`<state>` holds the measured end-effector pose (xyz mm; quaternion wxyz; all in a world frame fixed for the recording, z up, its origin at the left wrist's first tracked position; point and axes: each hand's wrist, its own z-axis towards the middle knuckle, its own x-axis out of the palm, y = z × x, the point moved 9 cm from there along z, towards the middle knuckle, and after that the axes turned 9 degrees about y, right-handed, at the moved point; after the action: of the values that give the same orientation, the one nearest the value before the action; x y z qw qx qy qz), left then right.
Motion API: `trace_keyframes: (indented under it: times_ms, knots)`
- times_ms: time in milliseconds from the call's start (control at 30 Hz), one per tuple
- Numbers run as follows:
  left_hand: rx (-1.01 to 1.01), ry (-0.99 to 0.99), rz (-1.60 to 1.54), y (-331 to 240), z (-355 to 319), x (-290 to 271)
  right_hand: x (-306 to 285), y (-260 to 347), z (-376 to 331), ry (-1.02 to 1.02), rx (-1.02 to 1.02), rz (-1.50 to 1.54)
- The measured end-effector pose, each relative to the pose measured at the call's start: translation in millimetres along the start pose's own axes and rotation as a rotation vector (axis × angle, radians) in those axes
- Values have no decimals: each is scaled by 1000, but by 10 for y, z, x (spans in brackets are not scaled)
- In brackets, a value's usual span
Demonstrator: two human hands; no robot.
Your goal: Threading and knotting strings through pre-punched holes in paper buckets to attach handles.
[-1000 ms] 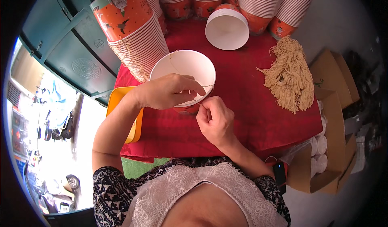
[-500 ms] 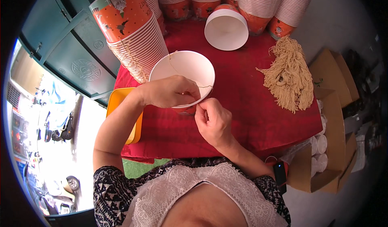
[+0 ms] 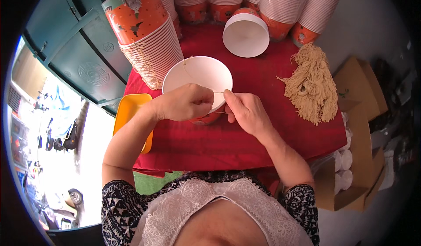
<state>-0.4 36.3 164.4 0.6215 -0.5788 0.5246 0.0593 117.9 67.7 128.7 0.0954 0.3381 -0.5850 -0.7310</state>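
An orange paper bucket (image 3: 197, 73) with a white inside stands before me, its mouth up. One end of a thin beige string (image 3: 218, 92) is at its far rim, and more of it spans between my hands over the near right rim. My left hand (image 3: 186, 102) reaches over the near side of the mouth, fingers curled shut on the string and partly hidden. At the right rim, my right hand (image 3: 246, 111) pinches the string between thumb and fingers. A short piece of string shows outside the bucket beneath the right fingers.
A tall stack of nested buckets (image 3: 151, 48), strings hanging down its side, stands left. Behind are another bucket (image 3: 245, 37) on its side and wrapped stacks (image 3: 285, 9). A bundle of beige strings (image 3: 311, 88) lies right on the red cloth (image 3: 272, 123). A yellow tray (image 3: 127, 103) is left.
My right hand has moved up and slightly right, from below the near rim to the right rim. The string is now stretched between both hands. The left hand has barely moved.
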Motion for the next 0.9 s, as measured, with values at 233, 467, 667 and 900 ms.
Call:
trace_keyframes:
  times_ms: [233, 467, 667, 900]
  knots:
    - [136, -235, 157, -175, -104, -37, 37, -68, 176, 110, 108, 2]
    - [78, -547, 382, -259, -127, -121, -13, -195, 359, -28, -54, 34]
    - [18, -702, 236, 195, 55, 205, 90, -645, 541, -25, -103, 121]
    - [-37, -640, -111, 546, 223, 410, 211, -911, 564, 83, -39, 167]
